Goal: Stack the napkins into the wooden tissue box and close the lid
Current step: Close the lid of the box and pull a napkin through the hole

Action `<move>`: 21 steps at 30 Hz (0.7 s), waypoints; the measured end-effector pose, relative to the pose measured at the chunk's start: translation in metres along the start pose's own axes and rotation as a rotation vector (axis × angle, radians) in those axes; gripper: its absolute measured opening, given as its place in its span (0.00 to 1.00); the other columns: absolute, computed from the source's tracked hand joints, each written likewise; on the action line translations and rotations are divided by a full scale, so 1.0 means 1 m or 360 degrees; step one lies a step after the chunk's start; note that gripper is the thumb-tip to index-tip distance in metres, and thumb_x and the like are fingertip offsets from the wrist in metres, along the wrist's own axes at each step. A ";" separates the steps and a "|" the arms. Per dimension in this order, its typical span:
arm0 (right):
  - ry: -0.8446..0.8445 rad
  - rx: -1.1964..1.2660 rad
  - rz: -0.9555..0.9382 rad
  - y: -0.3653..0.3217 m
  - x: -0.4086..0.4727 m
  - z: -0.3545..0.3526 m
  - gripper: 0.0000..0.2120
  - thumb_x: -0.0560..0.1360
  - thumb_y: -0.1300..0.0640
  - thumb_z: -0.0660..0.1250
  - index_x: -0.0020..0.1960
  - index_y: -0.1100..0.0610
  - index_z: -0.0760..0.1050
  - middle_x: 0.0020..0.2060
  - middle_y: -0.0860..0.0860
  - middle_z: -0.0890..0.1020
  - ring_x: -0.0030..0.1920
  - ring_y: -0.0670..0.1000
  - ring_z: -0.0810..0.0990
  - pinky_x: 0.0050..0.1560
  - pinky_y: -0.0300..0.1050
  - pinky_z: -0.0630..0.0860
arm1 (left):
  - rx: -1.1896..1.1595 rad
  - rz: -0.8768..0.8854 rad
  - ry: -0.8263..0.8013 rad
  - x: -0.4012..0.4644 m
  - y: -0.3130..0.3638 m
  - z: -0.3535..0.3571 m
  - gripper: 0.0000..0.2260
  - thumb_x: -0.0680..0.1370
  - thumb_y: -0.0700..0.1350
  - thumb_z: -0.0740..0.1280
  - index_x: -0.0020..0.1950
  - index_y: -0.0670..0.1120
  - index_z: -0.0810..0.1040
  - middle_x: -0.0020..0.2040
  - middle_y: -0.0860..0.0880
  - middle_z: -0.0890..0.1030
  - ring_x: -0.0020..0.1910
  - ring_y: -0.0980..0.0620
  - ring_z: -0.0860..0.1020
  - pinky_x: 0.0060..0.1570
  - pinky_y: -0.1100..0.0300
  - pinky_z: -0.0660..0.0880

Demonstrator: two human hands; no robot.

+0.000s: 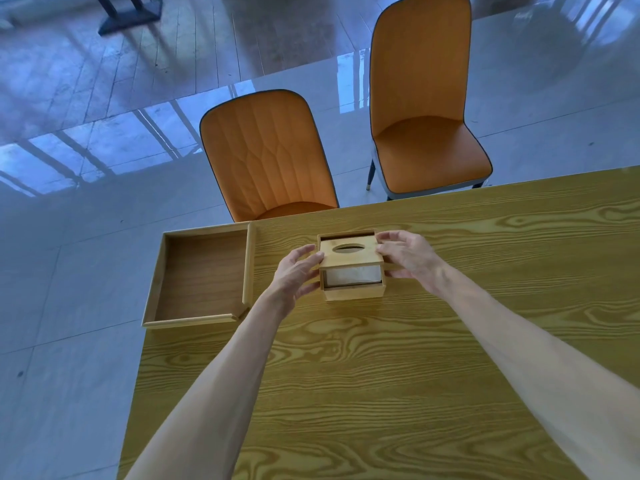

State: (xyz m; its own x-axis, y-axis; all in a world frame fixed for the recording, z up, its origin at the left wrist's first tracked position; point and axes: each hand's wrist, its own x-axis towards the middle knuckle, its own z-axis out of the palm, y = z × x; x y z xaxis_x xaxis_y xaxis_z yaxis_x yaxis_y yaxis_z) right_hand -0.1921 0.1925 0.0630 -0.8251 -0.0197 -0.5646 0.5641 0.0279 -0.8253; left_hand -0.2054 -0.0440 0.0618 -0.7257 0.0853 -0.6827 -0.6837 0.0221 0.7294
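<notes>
A small wooden tissue box [353,293] stands on the table a little past the middle. Its lid [351,258], with an oval slot, sits partway over the box and leaves the near part uncovered. White napkins [352,275] show inside through that gap. My left hand [298,271] grips the lid's left edge and the box's left side. On the other side, my right hand [407,255] holds the lid's right edge, fingers over its far corner.
A shallow wooden tray [201,320] lies at the table's [415,375] far left corner, overhanging the edge. Two orange chairs stand beyond the far edge: one [266,157] pushed close, one [426,109] further right. Glossy tiled floor surrounds the table.
</notes>
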 end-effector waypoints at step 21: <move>0.0294 -0.0363 -0.0320 0.031 -0.001 0.009 0.12 0.74 0.62 0.73 0.57 0.55 0.80 0.55 0.51 0.82 0.53 0.51 0.82 0.44 0.48 0.84 | 0.0390 0.0356 0.0234 0.003 -0.027 0.004 0.22 0.75 0.42 0.73 0.68 0.49 0.73 0.60 0.44 0.79 0.55 0.48 0.81 0.56 0.48 0.81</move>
State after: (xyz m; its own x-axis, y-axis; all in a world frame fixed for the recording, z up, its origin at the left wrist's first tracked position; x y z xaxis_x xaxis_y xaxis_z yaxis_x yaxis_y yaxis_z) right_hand -0.1738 0.1839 0.0382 -0.9226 0.1329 -0.3621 0.3851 0.2648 -0.8840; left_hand -0.1887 -0.0399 0.0407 -0.8706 -0.0288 -0.4911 -0.4811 0.2588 0.8376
